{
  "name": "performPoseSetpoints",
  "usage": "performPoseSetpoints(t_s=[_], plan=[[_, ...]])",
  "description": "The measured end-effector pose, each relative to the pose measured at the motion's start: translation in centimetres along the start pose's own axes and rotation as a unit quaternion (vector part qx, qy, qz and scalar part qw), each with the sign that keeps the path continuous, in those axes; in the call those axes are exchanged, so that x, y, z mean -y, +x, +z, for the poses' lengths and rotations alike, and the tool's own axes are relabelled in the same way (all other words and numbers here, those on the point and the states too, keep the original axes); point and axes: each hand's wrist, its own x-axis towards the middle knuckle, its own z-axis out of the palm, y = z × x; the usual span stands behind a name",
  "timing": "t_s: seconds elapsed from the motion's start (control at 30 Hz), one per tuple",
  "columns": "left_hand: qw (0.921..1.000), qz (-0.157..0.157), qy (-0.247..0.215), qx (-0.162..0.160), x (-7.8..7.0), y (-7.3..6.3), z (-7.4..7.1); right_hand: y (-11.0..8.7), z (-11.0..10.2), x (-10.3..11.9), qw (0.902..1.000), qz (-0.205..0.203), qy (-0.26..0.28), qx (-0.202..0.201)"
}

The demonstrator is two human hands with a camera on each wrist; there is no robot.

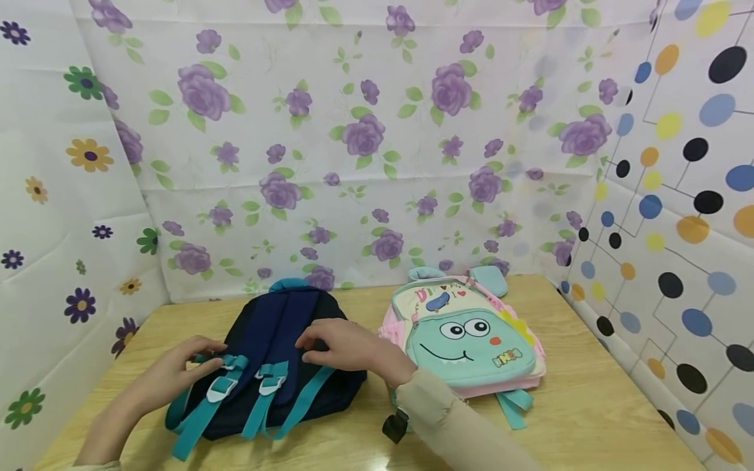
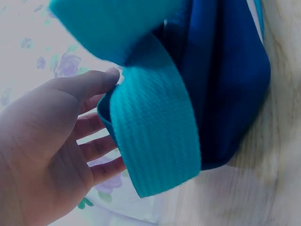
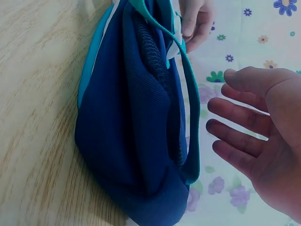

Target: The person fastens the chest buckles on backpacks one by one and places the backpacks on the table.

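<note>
A dark navy backpack (image 1: 277,327) with turquoise straps lies back panel up on the table. My left hand (image 1: 179,369) is at its left strap (image 1: 203,418), near a white buckle (image 1: 222,388). In the left wrist view the thumb lies beside the turquoise webbing (image 2: 155,117); loosely extended fingers pass behind it, their tips hidden. Above the backpack's right side hovers my right hand (image 1: 344,343), its fingers slightly bent. The right wrist view shows that hand (image 3: 263,113) apart from the bag and strap, holding nothing.
A pink and mint backpack (image 1: 471,347) with a cartoon face lies to the right. From its lower left hangs a black buckle (image 1: 395,426). Both bags are on a wooden table (image 1: 589,405), with patterned sheets (image 1: 330,229) behind and at both sides.
</note>
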Motion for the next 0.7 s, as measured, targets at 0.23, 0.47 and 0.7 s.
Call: performPoseSetpoints(t_s=[0.23,0.47,0.7], plan=[[1.0000,-0.002,-0.003,-0.006,0.4,0.1,-0.3,0.7,0.1,0.7,1.0000,0.000,-0.005,0.002],[0.9999,-0.007,-0.002,-0.014,1.0,0.4,-0.5,2.0,1.0,1.7,0.9998,-0.004,-0.017,-0.004],[0.9996,-0.025,-0.011,0.002,1.2,0.4,-0.1,3.5,2.4,2.4,0.9997,0.016,-0.020,-0.002]])
